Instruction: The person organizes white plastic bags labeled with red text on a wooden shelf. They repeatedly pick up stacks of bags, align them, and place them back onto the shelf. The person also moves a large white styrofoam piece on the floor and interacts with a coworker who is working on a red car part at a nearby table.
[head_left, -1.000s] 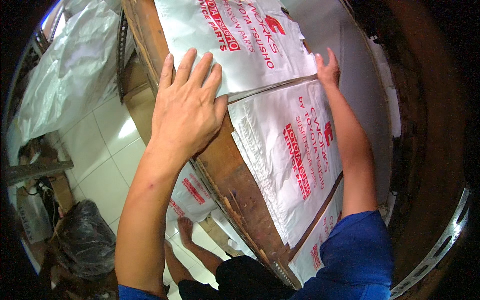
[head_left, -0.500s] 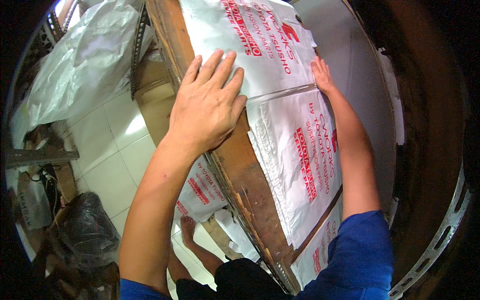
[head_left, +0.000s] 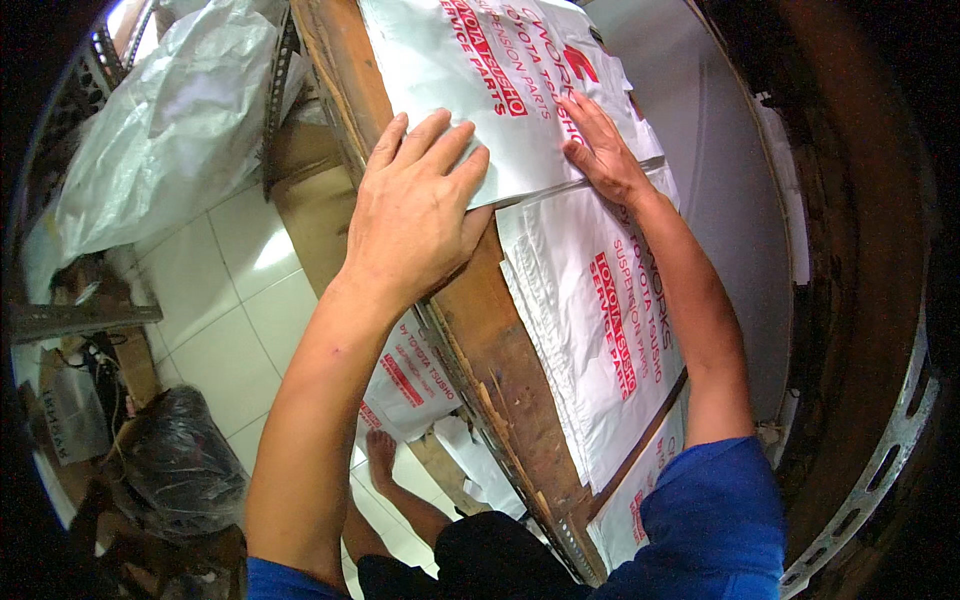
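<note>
A stack of flat white plastic bags with red print [head_left: 450, 70] lies at the far end of a worn wooden shelf [head_left: 500, 350]. My left hand [head_left: 415, 205] rests on the near left corner of this stack, its fingers stretched out. On the stack's right part, close to its near edge, my right hand [head_left: 604, 150] lies with extended fingers. A second stack of white bags [head_left: 570, 330] sits just nearer, its folded edges showing on the left. My right forearm passes over that stack's right side and hides part of it.
Further white bags [head_left: 625, 510] lie on the shelf's near end. Left of the shelf are a tiled floor [head_left: 240, 300], a large translucent plastic sack [head_left: 170, 130] and a dark plastic-wrapped bundle [head_left: 185, 460]. A grey panel [head_left: 700, 130] stands along the right, with a slotted metal bar [head_left: 880, 470] nearer.
My right hand has moved left from the far stack's right edge onto its top. My left hand stays at the corner, shifted only slightly.
</note>
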